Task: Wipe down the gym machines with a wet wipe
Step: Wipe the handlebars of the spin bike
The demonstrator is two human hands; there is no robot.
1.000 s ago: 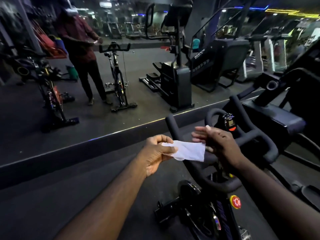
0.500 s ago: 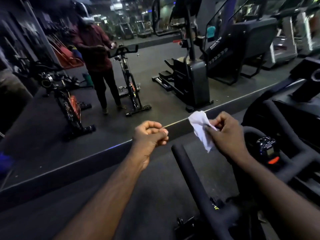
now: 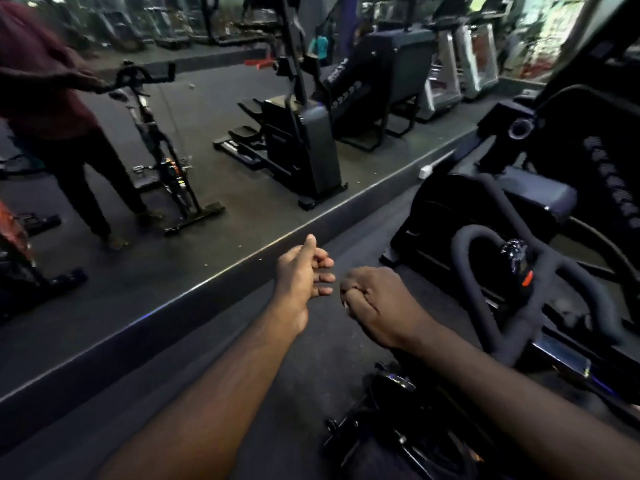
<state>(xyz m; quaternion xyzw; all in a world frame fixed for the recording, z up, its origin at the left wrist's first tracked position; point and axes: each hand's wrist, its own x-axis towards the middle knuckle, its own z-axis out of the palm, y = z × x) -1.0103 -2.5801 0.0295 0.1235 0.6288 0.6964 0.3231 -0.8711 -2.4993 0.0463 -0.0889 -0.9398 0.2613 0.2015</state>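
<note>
Curling — two hands [image 3: 304,275] [image 3: 375,304], one handlebar [image 3: 472,292]

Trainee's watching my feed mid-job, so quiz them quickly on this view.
1. True or false: the right hand rests on the handlebar.
2. Which hand has its thumb up? A left, B right.
3. Is the wipe spread out?
Key: 1 false, it is a fist to the bar's left, not touching it; 2 A, the left hand; 3 no, at most a white speck shows in the right fist.
</note>
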